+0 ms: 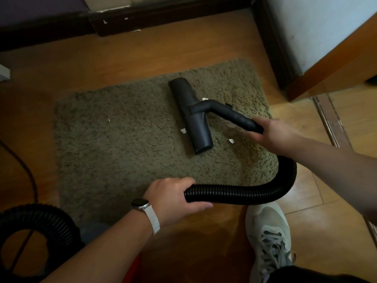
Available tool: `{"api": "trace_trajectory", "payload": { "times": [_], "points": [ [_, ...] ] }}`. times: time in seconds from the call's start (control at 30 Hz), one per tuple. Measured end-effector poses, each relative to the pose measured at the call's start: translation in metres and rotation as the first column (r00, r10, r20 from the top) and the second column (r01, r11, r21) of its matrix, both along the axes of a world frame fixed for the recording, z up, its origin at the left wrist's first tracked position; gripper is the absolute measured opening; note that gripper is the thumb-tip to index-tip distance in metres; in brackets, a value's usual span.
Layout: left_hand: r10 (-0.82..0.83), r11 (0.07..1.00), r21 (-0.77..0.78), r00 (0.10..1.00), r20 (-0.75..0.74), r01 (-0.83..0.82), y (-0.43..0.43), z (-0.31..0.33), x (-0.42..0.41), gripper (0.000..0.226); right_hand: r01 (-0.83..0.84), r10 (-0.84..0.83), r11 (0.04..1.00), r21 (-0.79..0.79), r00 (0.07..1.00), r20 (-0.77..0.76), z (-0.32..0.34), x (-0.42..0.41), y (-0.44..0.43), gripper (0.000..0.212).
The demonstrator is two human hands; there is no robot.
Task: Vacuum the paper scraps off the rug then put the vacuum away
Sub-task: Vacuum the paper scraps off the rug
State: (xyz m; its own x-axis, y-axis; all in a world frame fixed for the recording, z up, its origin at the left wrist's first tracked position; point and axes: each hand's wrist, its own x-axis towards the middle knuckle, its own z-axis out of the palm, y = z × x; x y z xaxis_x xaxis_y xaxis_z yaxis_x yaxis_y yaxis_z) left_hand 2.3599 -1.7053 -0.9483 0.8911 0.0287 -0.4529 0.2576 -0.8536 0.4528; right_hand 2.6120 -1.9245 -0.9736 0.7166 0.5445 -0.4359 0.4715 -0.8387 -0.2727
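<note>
Bare forearms, white-strapped watch [142, 209], grey laced sneaker [269, 235]

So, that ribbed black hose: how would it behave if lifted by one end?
Probably floppy: the hose curves sharply between the left hand and the right hand on the wand. Its ribs likely resist slipping.

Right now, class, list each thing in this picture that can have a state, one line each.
Olive shaggy rug: spread flat on the wooden floor.
Black plastic floor nozzle: resting flat on the rug.
White paper scraps: four visible, loose on the rug.
Black rigid wand: gripped by the right hand.
Black ribbed hose: bent in a curve, gripped by the left hand.
</note>
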Motion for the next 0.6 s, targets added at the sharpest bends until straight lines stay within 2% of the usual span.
{"api": "trace_trajectory", "payload": {
  "times": [0.17,0.23,0.37,0.6],
  "points": [
    [0.017,1.000,0.003,1.000,0.011,-0.017,-0.002,0.003,0.007,0.061,0.223,-0.223,0.975,-0.016,0.975,0.000,-0.001,0.010,-0.025,0.028],
    [0.028,1.000,-0.003,1.000,0.004,-0.028,-0.002,0.004,0.009,0.059,0.262,-0.262,0.964,-0.041,0.965,-0.009,-0.003,0.014,-0.028,0.030],
    [0.035,0.999,-0.007,0.999,-0.005,-0.035,-0.001,0.004,0.009,0.059,0.203,-0.207,0.973,-0.106,0.978,-0.027,-0.004,0.020,-0.018,0.028],
    [0.030,0.999,-0.016,0.999,-0.026,-0.031,0.004,0.003,0.012,0.056,0.061,-0.065,0.992,-0.113,0.997,-0.030,-0.003,0.015,0.007,0.023]
  ]
}}
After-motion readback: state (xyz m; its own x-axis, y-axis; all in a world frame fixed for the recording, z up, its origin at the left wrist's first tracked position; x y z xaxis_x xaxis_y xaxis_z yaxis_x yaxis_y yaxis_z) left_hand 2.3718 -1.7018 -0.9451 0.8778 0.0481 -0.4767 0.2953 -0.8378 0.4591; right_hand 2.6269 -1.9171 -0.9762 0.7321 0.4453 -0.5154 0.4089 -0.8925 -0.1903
